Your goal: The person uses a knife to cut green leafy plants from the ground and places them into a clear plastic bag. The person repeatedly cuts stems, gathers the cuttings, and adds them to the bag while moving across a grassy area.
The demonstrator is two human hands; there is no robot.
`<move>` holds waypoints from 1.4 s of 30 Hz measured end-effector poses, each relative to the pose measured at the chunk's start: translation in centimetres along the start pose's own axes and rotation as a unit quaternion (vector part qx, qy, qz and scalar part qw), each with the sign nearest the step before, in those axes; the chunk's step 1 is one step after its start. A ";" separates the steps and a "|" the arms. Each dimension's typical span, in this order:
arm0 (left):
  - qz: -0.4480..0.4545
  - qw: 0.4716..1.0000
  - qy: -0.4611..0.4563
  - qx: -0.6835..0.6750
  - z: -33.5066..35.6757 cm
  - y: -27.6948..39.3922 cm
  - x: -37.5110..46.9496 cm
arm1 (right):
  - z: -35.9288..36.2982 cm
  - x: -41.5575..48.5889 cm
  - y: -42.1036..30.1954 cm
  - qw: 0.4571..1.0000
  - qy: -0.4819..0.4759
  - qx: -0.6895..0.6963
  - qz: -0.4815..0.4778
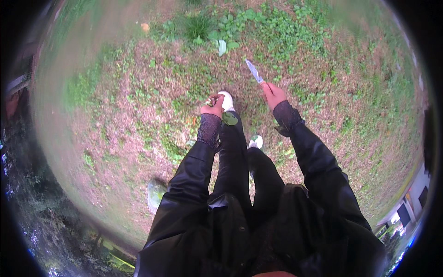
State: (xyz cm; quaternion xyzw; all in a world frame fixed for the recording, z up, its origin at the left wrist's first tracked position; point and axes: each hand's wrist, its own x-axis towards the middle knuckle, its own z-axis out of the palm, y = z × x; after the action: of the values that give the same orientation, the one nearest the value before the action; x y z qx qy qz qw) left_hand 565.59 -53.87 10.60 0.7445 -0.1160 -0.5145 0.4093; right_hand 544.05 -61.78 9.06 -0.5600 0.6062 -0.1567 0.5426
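Observation:
My left hand [213, 106] is closed around a small leafy plant, whose stem shows at the fingers. A broad green leaf [229, 118] hangs from it beside the wrist. Off to the right, my right hand [275, 96] grips a knife by its handle. The bare knife blade [254, 71] points up and to the left, away from me and apart from the plant. Under the left hand shows the toe of a white shoe [226, 101]. Most of the plant's stem is hidden by the fingers.
A pale leaf [222, 47] lies ahead near a grass tuft [198, 27]. Low green weeds [297, 36] spread at the upper right. A clear plastic bag [155, 194] with something green sits on the ground at my left. Buildings [408, 207] stand at the lower right rim.

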 end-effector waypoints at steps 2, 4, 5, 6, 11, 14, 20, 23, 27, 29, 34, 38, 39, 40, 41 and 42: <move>0.009 0.999 -0.008 0.041 1.5 1.0 4.5 | 0.1 3.1 -0.2 0.998 0.008 0.046 0.029; -0.007 0.998 -0.002 0.060 2.9 0.9 8.6 | 0.2 5.5 0.2 0.996 0.011 0.057 0.070; -0.011 0.994 -0.047 0.099 2.9 0.8 10.7 | 0.4 6.7 0.5 0.997 0.009 0.036 0.067; -0.005 0.993 -0.052 0.110 3.4 0.2 12.6 | 0.6 8.3 0.9 0.998 0.009 0.018 0.064; 0.008 0.961 -0.073 0.267 6.3 -3.7 22.3 | 3.0 16.4 4.6 0.995 0.043 -0.091 -0.006; -0.032 0.982 -0.085 0.166 8.0 -5.7 25.0 | 3.5 19.2 6.6 0.997 0.008 -0.071 0.031; 0.067 0.922 -0.070 0.375 11.8 -6.4 28.1 | 2.1 23.4 9.8 0.995 0.004 -0.092 0.042; 0.235 0.837 -0.111 0.482 13.2 -6.2 30.6 | 1.9 26.1 11.8 0.993 -0.021 -0.108 0.029; 0.216 0.717 -0.181 0.638 15.5 -6.1 36.7 | 2.7 30.9 14.8 0.984 -0.051 -0.173 0.012; 0.184 0.664 -0.184 0.701 16.0 -6.6 39.9 | 3.8 33.0 16.0 0.977 -0.059 -0.203 0.008; 0.148 0.671 -0.158 0.709 12.6 -9.4 43.0 | 7.5 36.2 18.5 0.955 -0.078 -0.284 -0.025; 0.222 0.736 -0.139 0.624 10.9 -10.8 42.7 | 9.7 37.4 19.5 0.946 -0.104 -0.306 -0.032; 0.221 0.759 -0.132 0.598 11.1 -10.8 42.7 | 10.1 37.6 19.5 0.943 -0.106 -0.313 -0.035; 0.220 0.780 -0.096 0.578 11.6 -10.7 42.9 | 10.4 37.7 19.5 0.938 -0.109 -0.327 -0.024; 0.188 0.809 -0.069 0.552 12.2 -10.6 43.2 | 10.7 37.7 19.4 0.939 -0.114 -0.323 -0.036; 0.144 0.836 -0.049 0.527 12.9 -10.4 43.5 | 11.0 37.6 19.3 0.938 -0.120 -0.325 -0.032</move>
State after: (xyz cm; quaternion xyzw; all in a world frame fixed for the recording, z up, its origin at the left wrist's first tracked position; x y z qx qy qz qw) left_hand 571.20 -79.45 -27.93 0.7962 -0.4957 -0.3464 0.0178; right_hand 551.51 -82.92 -28.44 -0.7398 0.5361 0.0995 0.3942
